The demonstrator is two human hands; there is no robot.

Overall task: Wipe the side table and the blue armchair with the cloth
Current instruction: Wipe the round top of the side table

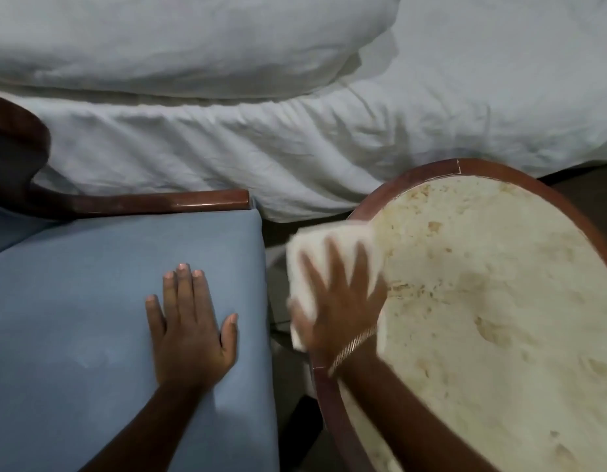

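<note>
The round side table (499, 301) has a cream stone top inside a reddish wooden rim and fills the right side. My right hand (342, 301) lies spread on a white cloth (312, 247), pressing it on the table's left edge; both are blurred by motion. A thin bangle sits on that wrist. The blue armchair seat (91, 318) is on the left, with a dark wooden armrest (142, 201) along its far side. My left hand (193, 328) rests flat on the seat near its right edge, fingers extended, holding nothing.
A bed with rumpled white sheets (295, 131) runs across the far side, close behind the chair and table. A narrow dark gap of floor (281, 386) separates the chair from the table.
</note>
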